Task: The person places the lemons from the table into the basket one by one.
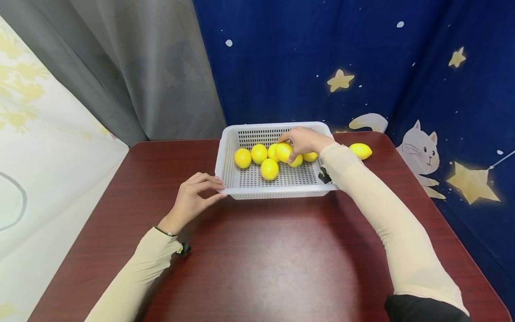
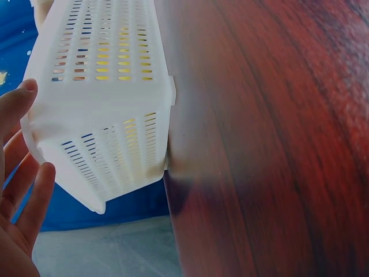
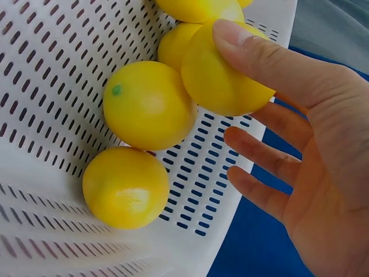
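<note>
A white perforated plastic basket [image 1: 281, 191] stands toward the back of the table, with several yellow lemons [image 1: 242, 158] inside it. At its near left corner my left hand [image 1: 193, 197] grips the rim, thumb and fingers on either side of the corner in the left wrist view. Over the basket's right half, my right hand [image 1: 303, 141] pinches a lemon [image 3: 222, 81] between thumb and index finger. The other fingers of that hand extend away from the fruit. Below the held lemon, more lemons [image 3: 150, 107] lie against the basket's mesh; the hand partly hides some.
One more lemon [image 1: 360, 151] lies on the dark red wooden table [image 1: 265, 259], just right of the basket. Behind the table hang a grey curtain [image 1: 161, 80] and a blue curtain [image 1: 289, 62] with stars and a cat.
</note>
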Demonstrator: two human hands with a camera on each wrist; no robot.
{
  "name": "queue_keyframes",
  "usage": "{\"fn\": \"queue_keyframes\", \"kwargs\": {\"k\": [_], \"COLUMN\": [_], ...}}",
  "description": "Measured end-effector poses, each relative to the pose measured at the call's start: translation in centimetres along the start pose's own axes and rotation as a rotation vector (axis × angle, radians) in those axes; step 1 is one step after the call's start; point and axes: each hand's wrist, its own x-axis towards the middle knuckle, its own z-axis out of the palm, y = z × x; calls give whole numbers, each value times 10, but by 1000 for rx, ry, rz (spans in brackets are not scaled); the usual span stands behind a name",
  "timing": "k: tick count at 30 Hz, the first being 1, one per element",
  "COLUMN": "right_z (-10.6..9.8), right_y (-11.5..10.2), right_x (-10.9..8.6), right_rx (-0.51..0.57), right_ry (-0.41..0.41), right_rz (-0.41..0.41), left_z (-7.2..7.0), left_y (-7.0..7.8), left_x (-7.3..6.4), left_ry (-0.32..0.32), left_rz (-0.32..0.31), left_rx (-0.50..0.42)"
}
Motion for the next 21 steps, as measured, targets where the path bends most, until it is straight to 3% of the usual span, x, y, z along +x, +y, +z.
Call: {"fn": "queue_keyframes", "kwargs": {"k": [7, 21], "right_z": [3, 17], "right_y": [0, -4], "right_x": [-4, 7], "right_rx": [-3, -116], "right_ry": [-3, 0], "right_rz": [-15, -61], "left_z": [1, 0], "left_y": [0, -2], "left_x": [0, 0], "left_ry": [0, -4], "left_rz": [-1, -5], "left_rx": [-5, -9]}}
